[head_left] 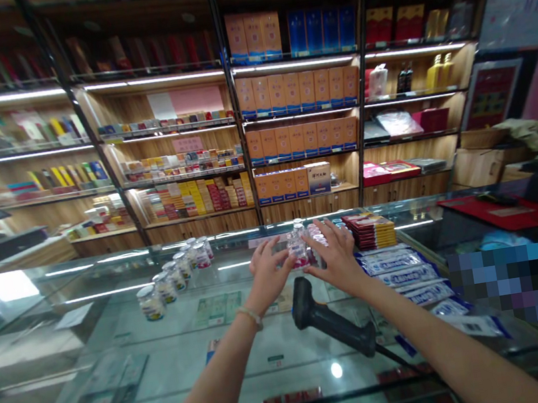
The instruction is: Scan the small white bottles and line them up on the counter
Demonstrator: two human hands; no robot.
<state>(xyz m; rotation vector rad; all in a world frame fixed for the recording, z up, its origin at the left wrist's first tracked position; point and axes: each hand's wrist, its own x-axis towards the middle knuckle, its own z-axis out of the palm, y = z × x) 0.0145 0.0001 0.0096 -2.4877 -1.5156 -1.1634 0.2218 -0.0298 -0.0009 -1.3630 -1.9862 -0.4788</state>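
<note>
A small clear jar with a pale lid and pinkish contents stands upright on the glass counter. My left hand is at its left side, fingers apart, the thumb close to or touching the jar. On the other side is my right hand, its fingers spread with the tips beside the jar; firm contact cannot be made out. Behind my right hand, more small jars are partly hidden. A black handheld barcode scanner lies just below both hands, its cable running under my right forearm.
A slanting row of white-lidded jars stands on the left. To the right are stacked red-and-yellow packs and several blue-and-white packets. A red mat lies farther right. Shelves with orange boxes rise behind the counter.
</note>
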